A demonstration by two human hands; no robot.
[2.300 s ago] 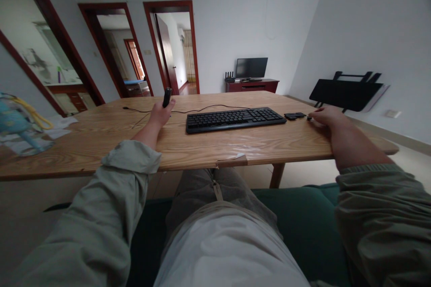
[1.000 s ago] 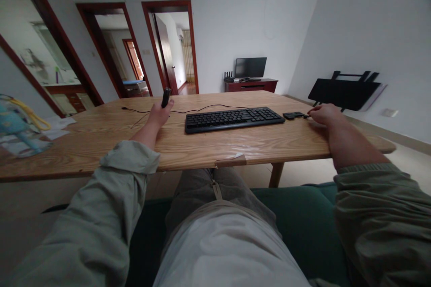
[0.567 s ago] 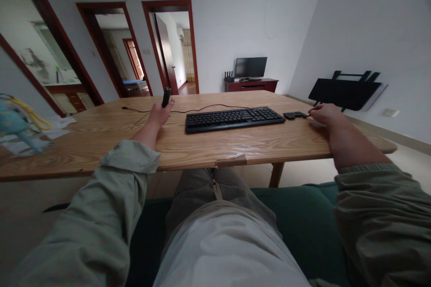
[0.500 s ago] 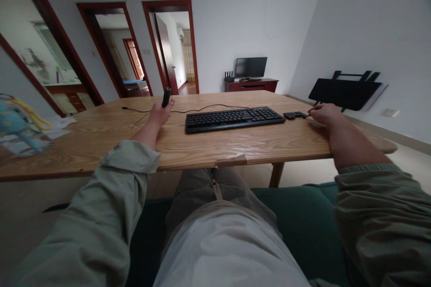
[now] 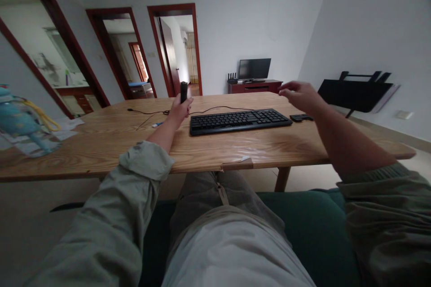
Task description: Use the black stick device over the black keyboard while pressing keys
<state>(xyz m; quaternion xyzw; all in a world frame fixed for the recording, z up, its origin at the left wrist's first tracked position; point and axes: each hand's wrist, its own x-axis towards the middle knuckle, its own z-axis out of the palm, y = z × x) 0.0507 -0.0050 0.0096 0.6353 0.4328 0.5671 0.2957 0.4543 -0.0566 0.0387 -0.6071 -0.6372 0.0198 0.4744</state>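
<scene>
My left hand (image 5: 180, 108) is wrapped round a short black stick-like object (image 5: 183, 92) that stands upright out of the fist, just left of the keyboard. Too little of the object shows to tell its kind. A black keyboard (image 5: 239, 122) lies across the table, its right end slightly farther from me. Above the table, past the keyboard's right end, my right hand (image 5: 298, 93) is raised with thumb and fingers drawn together. Whatever may be between those fingertips is too small to make out. Small black pieces (image 5: 301, 118) lie beside the keyboard, below my right forearm.
A thin black cable (image 5: 215, 107) runs behind the keyboard. By my left wrist lies a small blue and white item (image 5: 157, 124). A light-blue object with a yellow cord (image 5: 20, 119) stands on papers at the left. Brown tape (image 5: 237, 164) covers the wooden table's (image 5: 134, 157) front edge.
My right hand has lifted from the small black pieces and moved left and up. The left hand has shifted right, closer to the keyboard, with the black object still in it. The view has turned slightly.
</scene>
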